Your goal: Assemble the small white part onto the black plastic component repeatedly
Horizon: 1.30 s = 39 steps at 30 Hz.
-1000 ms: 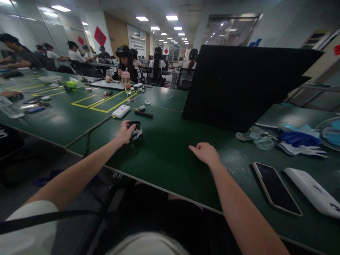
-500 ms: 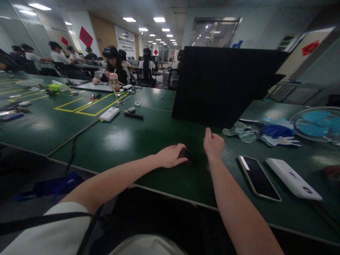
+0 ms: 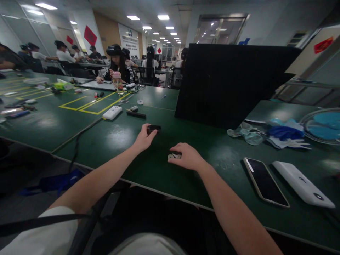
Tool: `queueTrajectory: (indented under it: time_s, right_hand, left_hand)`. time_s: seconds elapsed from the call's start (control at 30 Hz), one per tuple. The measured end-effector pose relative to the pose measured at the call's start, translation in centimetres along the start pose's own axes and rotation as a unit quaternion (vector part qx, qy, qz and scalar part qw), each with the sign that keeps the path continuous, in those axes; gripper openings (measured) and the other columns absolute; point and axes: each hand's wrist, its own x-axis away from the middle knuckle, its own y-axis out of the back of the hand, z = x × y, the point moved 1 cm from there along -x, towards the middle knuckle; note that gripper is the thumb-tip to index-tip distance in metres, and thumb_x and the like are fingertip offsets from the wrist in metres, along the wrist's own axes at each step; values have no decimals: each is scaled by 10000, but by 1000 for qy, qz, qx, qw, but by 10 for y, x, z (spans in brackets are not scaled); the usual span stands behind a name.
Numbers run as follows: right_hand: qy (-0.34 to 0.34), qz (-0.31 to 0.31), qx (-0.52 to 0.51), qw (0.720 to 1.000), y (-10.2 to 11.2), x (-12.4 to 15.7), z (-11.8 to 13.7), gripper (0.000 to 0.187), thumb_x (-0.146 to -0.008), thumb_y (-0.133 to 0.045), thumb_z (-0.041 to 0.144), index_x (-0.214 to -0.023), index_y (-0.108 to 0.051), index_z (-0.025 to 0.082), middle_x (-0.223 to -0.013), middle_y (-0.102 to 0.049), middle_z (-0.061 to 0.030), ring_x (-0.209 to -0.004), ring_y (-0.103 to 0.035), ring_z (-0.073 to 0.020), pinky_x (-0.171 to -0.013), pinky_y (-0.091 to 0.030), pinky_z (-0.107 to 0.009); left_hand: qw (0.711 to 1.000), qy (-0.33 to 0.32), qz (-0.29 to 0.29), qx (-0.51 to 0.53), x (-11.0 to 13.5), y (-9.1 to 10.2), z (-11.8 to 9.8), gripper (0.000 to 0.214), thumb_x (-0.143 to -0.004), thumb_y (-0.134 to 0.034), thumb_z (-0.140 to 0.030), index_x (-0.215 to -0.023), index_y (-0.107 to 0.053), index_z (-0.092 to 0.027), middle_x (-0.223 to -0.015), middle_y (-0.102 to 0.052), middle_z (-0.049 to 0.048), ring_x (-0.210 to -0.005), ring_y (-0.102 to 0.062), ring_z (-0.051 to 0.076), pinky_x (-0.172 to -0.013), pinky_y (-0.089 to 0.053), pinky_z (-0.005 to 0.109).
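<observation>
My left hand [image 3: 144, 137] grips a small black object [image 3: 155, 128] with thumb and fingers, just above the green table or resting on it; its kind is not clear. Closer to me and to the right, my right hand [image 3: 189, 158] curls low over the tabletop. Between its thumb and fingers sits a small pale, metal-looking piece with a round end [image 3: 171, 156], partly hidden by the hand. The two hands are apart.
A large black panel [image 3: 225, 85] stands beyond my right hand. To the right lie a phone [image 3: 265, 182], a white power bank [image 3: 302, 184], gloves [image 3: 287, 138] and a fan [image 3: 324, 122]. Another white power bank [image 3: 112, 112] and a dark bar [image 3: 136, 114] lie left. A person [image 3: 117, 67] sits opposite.
My left hand has moved left and away from me with the black object. My right hand has come down and left from near the panel; the pale piece now shows between its fingers.
</observation>
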Motion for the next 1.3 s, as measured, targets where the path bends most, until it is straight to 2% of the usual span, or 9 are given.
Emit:
queueTrajectory:
  time_s: [0.1,0.33,0.5,0.57,0.73,0.9,1.0,1.2,1.3]
  right_hand:
    - [17,35,21,999,-13,-4,6,324,-836,-675,483,-1087,-750,293,-1129,-679,-48,-987,-625,-243,-774,-485,-359]
    - [-11,-18,72,997,-10,-9,-2,260,-958,-531,400,-990,-749,262,-945,-718,-45,-855,-644,-220,-743,-493,-370]
    - [15,-197,70,978,-10,-10,5,291,-1004,-470,357,-1047,-727,228,-1106,-691,-77,-1010,-618,-238,-842,-519,-404]
    - [43,-225,62,971,-14,-11,10,291,-1006,-469,350,-1051,-728,225,-1211,-649,-89,-1095,-590,-253,-880,-523,-423]
    - [92,-189,83,974,-23,-15,17,252,-987,-513,342,-1074,-734,259,-1348,-578,-73,-1184,-548,-274,-923,-528,-462]
    - [54,-233,84,967,-24,-20,14,297,-975,-527,331,-1214,-684,253,-1347,-569,-100,-1183,-553,-287,-906,-538,-463]
    - [42,-237,83,967,-21,-21,15,269,-967,-536,342,-1144,-710,239,-1269,-609,-103,-1161,-564,-287,-899,-535,-457]
    - [-14,-258,44,965,5,-11,-1,349,-974,-497,440,-1130,-706,207,-1134,-659,-119,-1011,-616,-265,-825,-527,-413]
    - [-39,-183,66,980,15,-4,-21,477,-898,-595,443,-1332,-610,246,-1173,-659,-99,-990,-623,-270,-835,-513,-428]
  left_hand:
    - [997,1,54,-52,5,3,4,508,-903,-595,-428,-1315,-401,-203,-1096,-663,97,-958,-667,225,-897,-513,407]
    - [976,-73,164,-123,18,-7,-14,505,-859,-650,-375,-1306,-455,-242,-1118,-682,98,-1009,-677,257,-888,-525,407]
    - [972,-79,166,-145,21,-6,-16,509,-835,-660,-304,-1300,-461,-252,-1092,-693,78,-948,-692,238,-836,-534,376]
    - [968,-86,183,-147,23,-7,-20,509,-821,-669,-293,-1289,-469,-257,-1051,-703,57,-919,-696,227,-817,-537,362]
    - [959,-96,232,-134,27,-10,-29,502,-798,-699,-331,-1252,-500,-253,-987,-712,27,-888,-701,218,-790,-541,348]
    - [958,-105,235,-124,29,-9,-34,495,-785,-715,-332,-1226,-511,-243,-994,-716,26,-889,-699,211,-785,-534,342]
    - [958,-103,239,-122,30,-8,-37,475,-793,-708,-347,-1215,-514,-244,-988,-717,26,-883,-696,210,-770,-526,339]
    - [961,-93,223,-136,28,-5,-34,472,-793,-705,-359,-1214,-520,-249,-981,-718,28,-880,-690,215,-758,-519,343]
    - [965,-82,206,-144,26,-5,-31,461,-801,-693,-371,-1213,-525,-248,-986,-713,36,-863,-688,215,-741,-519,345]
